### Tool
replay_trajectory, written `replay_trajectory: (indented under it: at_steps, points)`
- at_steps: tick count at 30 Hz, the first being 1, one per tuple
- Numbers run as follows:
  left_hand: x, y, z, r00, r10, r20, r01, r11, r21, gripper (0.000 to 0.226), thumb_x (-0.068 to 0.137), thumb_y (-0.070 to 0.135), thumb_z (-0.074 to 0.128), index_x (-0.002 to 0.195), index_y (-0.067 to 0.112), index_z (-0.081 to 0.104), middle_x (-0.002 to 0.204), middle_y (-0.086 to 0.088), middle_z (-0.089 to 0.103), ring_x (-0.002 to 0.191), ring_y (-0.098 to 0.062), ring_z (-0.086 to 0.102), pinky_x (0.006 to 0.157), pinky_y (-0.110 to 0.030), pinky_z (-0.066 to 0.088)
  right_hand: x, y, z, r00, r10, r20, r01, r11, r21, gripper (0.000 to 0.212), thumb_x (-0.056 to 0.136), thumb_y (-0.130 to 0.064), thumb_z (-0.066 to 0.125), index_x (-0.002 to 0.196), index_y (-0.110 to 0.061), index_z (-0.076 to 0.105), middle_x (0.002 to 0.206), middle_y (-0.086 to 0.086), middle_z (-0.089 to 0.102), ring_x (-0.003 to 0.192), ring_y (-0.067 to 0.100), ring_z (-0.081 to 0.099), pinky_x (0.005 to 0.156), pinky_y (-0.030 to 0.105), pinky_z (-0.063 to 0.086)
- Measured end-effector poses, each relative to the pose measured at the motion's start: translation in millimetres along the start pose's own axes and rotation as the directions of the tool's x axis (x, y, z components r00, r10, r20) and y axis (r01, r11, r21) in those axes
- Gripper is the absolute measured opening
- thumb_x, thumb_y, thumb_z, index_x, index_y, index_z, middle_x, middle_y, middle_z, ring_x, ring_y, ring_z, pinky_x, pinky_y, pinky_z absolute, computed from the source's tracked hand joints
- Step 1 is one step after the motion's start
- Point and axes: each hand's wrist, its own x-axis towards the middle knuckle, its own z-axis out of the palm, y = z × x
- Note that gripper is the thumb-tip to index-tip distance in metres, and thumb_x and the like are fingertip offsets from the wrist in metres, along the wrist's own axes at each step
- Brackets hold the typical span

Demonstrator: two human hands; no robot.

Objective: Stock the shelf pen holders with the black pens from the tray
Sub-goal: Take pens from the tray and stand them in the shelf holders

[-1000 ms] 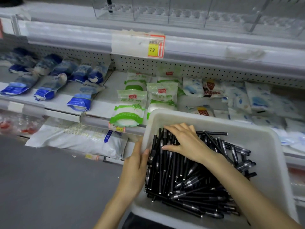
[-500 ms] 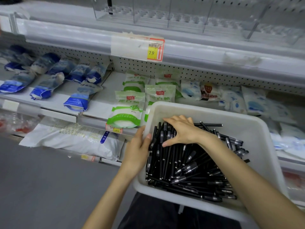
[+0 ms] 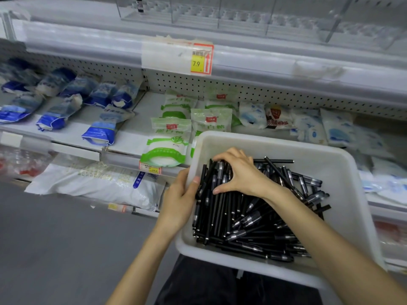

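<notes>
Two hands gripping, left [image 3: 178, 201] tray [image 3: 330, 164], right [image 3: 241, 173] pens [image 3: 253, 230]

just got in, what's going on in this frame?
A person is restocking pens. The left hand holds the white tray by its left wall, thumb over the rim. The right hand is curled over the black pens at the tray's left side, its grip round a bunch of them, none lifted out yet. The clear pen holders above show only one pen.
</notes>
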Motion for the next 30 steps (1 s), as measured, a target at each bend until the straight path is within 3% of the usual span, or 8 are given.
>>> replay_trajectory:
  at_steps: [3, 7, 11, 16, 20, 23, 26, 30]
  points:
    - [-1.6, 4.9, -2.6, 0.999, 0.020, -0.045, -0.021, 1.000, -0.016, 0.030, 0.098, 0.026, 0.050, 0.128, 0.024, 0.054, 0.108, 0.028, 0.061, 0.094, 0.019, 0.056, 0.085, -0.009, 0.043, -9.9, -1.9, -7.8, 0.999, 0.027, -0.048, -0.008, 0.932, 0.362, 0.046, 0.066, -0.019, 0.085, 0.105, -0.028, 0.062, 0.102, -0.010, 0.049, 0.097, 0.012, 0.052, 0.088, 0.021, 0.042]
    - [0.1, 31.2, -15.5, 0.968, 0.175, -0.179, -0.170, 0.984, 0.045, 0.035, 0.096, 0.026, 0.053, 0.131, 0.020, 0.053, 0.127, 0.012, 0.058, 0.109, 0.012, 0.053, 0.087, -0.003, 0.041, -26.5, -16.7, -28.9, 0.994, 0.094, -0.062, -0.024, 0.711, 0.703, 0.038, 0.067, 0.003, 0.081, 0.091, -0.022, 0.067, 0.105, 0.010, 0.065, 0.083, 0.011, 0.064, 0.079, 0.024, 0.054]
    - [5.2, 80.7, -42.1, 0.846, 0.429, -0.317, -0.422, 0.902, 0.096, 0.027, 0.095, 0.029, 0.052, 0.121, 0.022, 0.057, 0.122, 0.010, 0.060, 0.112, 0.004, 0.055, 0.088, -0.011, 0.045, -37.4, -49.8, -69.9, 0.973, 0.123, -0.195, 0.063, 0.671, 0.739, 0.031, 0.066, 0.005, 0.080, 0.091, -0.009, 0.069, 0.091, 0.004, 0.073, 0.084, 0.015, 0.069, 0.074, 0.021, 0.054]
    - [48.2, 154.8, -105.8, 0.673, 0.568, -0.474, -0.580, 0.802, 0.139, 0.033, 0.093, 0.033, 0.052, 0.125, 0.025, 0.050, 0.125, 0.009, 0.056, 0.111, 0.001, 0.055, 0.092, -0.016, 0.044, -43.9, -122.9, -155.3, 0.859, -0.154, -0.487, 0.456, 0.661, 0.596, 0.022, 0.068, -0.002, 0.073, 0.090, -0.006, 0.067, 0.091, 0.006, 0.072, 0.086, 0.020, 0.069, 0.077, 0.020, 0.053]
    - [103.8, 199.8, -146.6, 0.729, 0.530, -0.433, -0.509, 0.843, 0.174, 0.069, 0.086, 0.053, 0.054, 0.143, 0.021, 0.035, 0.143, -0.001, 0.042, 0.126, -0.006, 0.043, 0.105, -0.027, 0.037, -29.3, -179.8, -225.1, 0.709, -0.366, -0.602, 0.679, 0.583, 0.446, 0.023, 0.080, 0.007, 0.066, 0.094, -0.010, 0.063, 0.093, 0.009, 0.067, 0.091, 0.020, 0.067, 0.080, 0.029, 0.055]
    - [139.4, 218.0, -157.6, 0.807, 0.459, -0.372, -0.433, 0.888, 0.156, 0.083, 0.082, 0.056, 0.052, 0.149, 0.016, 0.026, 0.150, -0.005, 0.036, 0.133, -0.014, 0.038, 0.110, -0.034, 0.033, 4.0, -207.8, -267.2, 0.648, -0.379, -0.660, 0.707, 0.620, 0.339, 0.024, 0.085, 0.006, 0.063, 0.099, -0.013, 0.061, 0.096, 0.010, 0.064, 0.094, 0.021, 0.067, 0.079, 0.031, 0.057]
    - [162.6, 219.2, -158.9, 0.875, 0.366, -0.316, -0.387, 0.922, -0.005, 0.072, 0.090, 0.046, 0.053, 0.149, 0.015, 0.027, 0.149, -0.004, 0.037, 0.132, -0.016, 0.041, 0.106, -0.030, 0.035, 49.0, -220.6, -290.5, 0.644, -0.337, -0.687, 0.668, 0.685, 0.290, 0.025, 0.086, 0.005, 0.062, 0.100, -0.016, 0.061, 0.097, 0.010, 0.063, 0.093, 0.020, 0.067, 0.075, 0.028, 0.058]
    - [176.0, 212.0, -157.8, 0.912, 0.337, -0.232, -0.370, 0.922, -0.112, 0.086, 0.071, 0.058, 0.052, 0.143, 0.014, 0.038, 0.137, -0.004, 0.051, 0.123, -0.016, 0.051, 0.107, -0.039, 0.041, 103.9, -221.6, -294.0, 0.688, -0.239, -0.685, 0.582, 0.745, 0.326, 0.029, 0.086, 0.006, 0.062, 0.105, -0.014, 0.054, 0.106, 0.017, 0.063, 0.094, 0.024, 0.066, 0.076, 0.032, 0.059]
